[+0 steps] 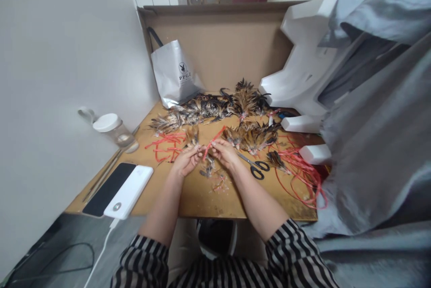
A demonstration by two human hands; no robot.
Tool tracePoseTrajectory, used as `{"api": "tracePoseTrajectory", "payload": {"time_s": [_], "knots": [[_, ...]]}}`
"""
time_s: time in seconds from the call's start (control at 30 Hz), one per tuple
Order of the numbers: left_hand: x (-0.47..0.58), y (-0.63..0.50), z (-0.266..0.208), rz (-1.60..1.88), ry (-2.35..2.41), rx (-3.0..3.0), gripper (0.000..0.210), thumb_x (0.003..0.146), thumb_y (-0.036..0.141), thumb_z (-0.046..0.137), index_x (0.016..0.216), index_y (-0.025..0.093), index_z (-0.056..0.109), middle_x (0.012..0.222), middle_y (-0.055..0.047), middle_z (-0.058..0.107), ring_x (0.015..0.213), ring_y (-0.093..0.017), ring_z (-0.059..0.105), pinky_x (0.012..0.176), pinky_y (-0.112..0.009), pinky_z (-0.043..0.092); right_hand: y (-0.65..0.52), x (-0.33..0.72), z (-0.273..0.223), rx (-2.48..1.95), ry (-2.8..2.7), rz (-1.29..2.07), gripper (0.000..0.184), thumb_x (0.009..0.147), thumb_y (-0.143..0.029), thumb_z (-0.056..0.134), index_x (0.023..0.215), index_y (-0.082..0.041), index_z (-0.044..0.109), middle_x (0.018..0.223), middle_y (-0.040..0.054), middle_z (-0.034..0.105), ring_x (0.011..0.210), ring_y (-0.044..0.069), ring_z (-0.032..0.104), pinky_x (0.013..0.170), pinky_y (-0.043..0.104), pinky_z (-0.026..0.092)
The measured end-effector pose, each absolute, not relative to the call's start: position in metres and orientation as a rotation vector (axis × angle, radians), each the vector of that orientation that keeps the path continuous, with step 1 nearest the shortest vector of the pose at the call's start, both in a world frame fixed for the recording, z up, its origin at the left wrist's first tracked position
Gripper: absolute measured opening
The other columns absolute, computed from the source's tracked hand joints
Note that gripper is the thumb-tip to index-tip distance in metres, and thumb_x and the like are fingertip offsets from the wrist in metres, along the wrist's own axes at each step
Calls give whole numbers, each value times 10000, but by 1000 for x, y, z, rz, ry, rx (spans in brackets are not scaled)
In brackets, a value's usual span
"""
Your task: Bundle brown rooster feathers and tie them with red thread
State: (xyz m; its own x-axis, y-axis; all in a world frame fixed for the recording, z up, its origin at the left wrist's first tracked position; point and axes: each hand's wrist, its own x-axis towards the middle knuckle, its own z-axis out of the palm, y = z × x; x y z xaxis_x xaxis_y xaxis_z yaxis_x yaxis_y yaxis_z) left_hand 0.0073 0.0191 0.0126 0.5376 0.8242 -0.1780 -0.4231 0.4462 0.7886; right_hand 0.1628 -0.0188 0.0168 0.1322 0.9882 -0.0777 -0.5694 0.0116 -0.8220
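Note:
A red plastic strip (218,136) slants up between my hands at the middle of the table. My right hand (223,152) pinches it near its middle. The fingers of my left hand (189,159) are closed at its lower left end, beside a small tuft of brown feathers (192,135); whether they grip the strip or a feather is too small to tell. Bunches of brown and black feathers (252,137) lie just beyond my right hand. Scissors (256,167) with black handles rest to its right. Cut red strips (165,146) are spread left of my hands.
A long row of feather bunches (212,107) lies at the back before a silver bag (175,72). Tangled red strips (303,173) and white foam blocks (315,154) crowd the right. A lidded bottle (116,131), a phone (109,189) and a white power bank (129,191) stand or lie left.

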Motion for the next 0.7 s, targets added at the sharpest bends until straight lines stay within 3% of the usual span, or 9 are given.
{"api": "tracePoseTrajectory", "payload": {"time_s": [0.23, 0.4, 0.6, 0.7], "knots": [[2, 12, 8, 716, 570, 890, 155, 677, 172, 668, 801, 81, 657, 724, -63, 655, 510, -36, 545, 484, -109, 440, -18, 151, 12, -890, -696, 1323, 239, 512, -245, 748, 653, -134, 591, 540, -12, 600, 473, 62, 531, 451, 156, 421], [-16, 15, 14, 879, 640, 872, 198, 641, 206, 700, 786, 85, 641, 670, -35, 637, 528, -36, 552, 499, -105, 438, -18, 158, 14, -791, -579, 1369, 219, 553, -202, 740, 724, -129, 625, 595, -7, 620, 494, 50, 544, 468, 138, 450], [-65, 19, 26, 1067, 1072, 1078, 292, 614, 308, 696, 799, 88, 642, 667, -53, 652, 515, -69, 557, 479, -156, 431, -17, 167, 14, -634, -498, 1461, 158, 627, -189, 699, 752, -114, 637, 600, 2, 616, 494, 52, 543, 465, 140, 456], [-82, 14, 38, 1104, 1412, 1299, 238, 597, 304, 695, 710, 99, 652, 533, -24, 613, 466, -99, 532, 455, -191, 415, -19, 167, 16, -595, -514, 1492, 166, 636, -196, 694, 766, -109, 640, 607, 2, 614, 504, 54, 548, 477, 143, 459]]}}
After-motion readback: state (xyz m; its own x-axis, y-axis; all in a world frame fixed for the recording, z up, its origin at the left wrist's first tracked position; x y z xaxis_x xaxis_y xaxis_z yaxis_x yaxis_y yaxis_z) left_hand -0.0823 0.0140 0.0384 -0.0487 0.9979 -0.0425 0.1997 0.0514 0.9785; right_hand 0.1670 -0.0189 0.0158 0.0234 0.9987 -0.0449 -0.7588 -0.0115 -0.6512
